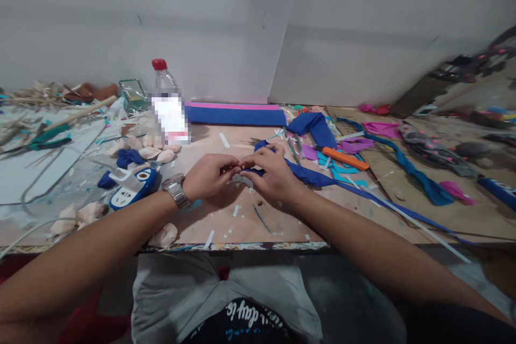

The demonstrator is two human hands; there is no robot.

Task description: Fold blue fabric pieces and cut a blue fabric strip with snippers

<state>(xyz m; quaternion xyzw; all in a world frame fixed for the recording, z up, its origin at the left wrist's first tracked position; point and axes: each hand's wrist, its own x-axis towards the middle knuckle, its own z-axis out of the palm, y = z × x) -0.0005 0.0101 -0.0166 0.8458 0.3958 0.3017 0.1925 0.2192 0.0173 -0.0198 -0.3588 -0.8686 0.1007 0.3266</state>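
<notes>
- At the far left you have a heap of thin sticks (pixel 44 94), and nearer to you lie green-handled pliers (pixel 52 138).
- Right of those, a blue-and-white power strip (pixel 135 188) lies near your left forearm, with pale curled pieces (pixel 151 153) on its far side and more on its near side.
- Beyond it stands a bottle with a red cap (pixel 159 65), a blurred-out bright panel (pixel 172 118) in front of it.
- Your left hand (pixel 212 174), a metal watch (pixel 176 191) on its wrist, has thumb and fingers drawn narrowly together, meeting your right fingertips; you cannot tell whether they pinch anything.
- A flat blue band (pixel 237 116) lies past your hands, along the wall, a pink strip (pixel 237 106) just behind it.
- Your right hand (pixel 270 174) is closed narrowly around the blue strip (pixel 312 174), which shows between thumb and fingers, then trails across the worktable to the near right.
- Right of that hand, a folded blue piece (pixel 318 128) lies at the far side, an orange cutter (pixel 345 158) nearer you.
- Farther right, a twisted teal strip (pixel 415 166) lies over brown cardboard (pixel 374 177).
</notes>
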